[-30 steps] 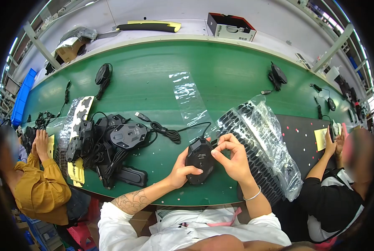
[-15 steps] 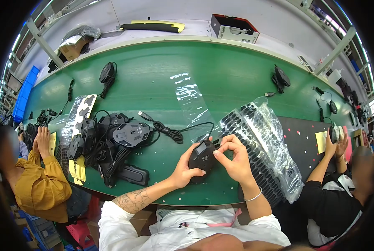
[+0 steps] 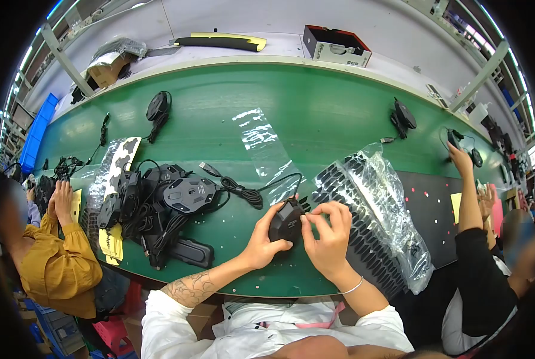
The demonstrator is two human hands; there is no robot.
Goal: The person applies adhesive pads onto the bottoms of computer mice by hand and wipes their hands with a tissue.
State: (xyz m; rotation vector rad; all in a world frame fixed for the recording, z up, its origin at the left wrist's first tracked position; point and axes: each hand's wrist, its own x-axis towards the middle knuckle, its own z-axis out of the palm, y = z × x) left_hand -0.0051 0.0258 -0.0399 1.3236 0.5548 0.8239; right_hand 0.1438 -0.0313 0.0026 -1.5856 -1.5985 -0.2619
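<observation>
My left hand [image 3: 260, 244] is wrapped round a black computer mouse [image 3: 287, 222], its thumb along the lower edge. The mouse is held with a flat face with small print turned up toward me, and its cable runs up and left. At the mouse's right side my right hand [image 3: 328, 234] has thumb and forefinger pinched together; what lies between them is too small to make out. A sheet of black die-cut pieces [image 3: 363, 242] in clear plastic lies just right of my right hand.
Several black mice [image 3: 190, 192] with bundled cables are piled at left, beside yellow sheets [image 3: 110, 244]. A clear plastic strip [image 3: 260, 140] lies ahead. Another mouse [image 3: 403, 113] rests at far right. Co-workers sit on both sides; one person's arm [image 3: 468, 191] reaches over the right end.
My right hand has shifted slightly left and down beside the mouse, still pinched. The mouse has tilted a little in my left hand. The right co-worker's arm has reached forward to a mouse.
</observation>
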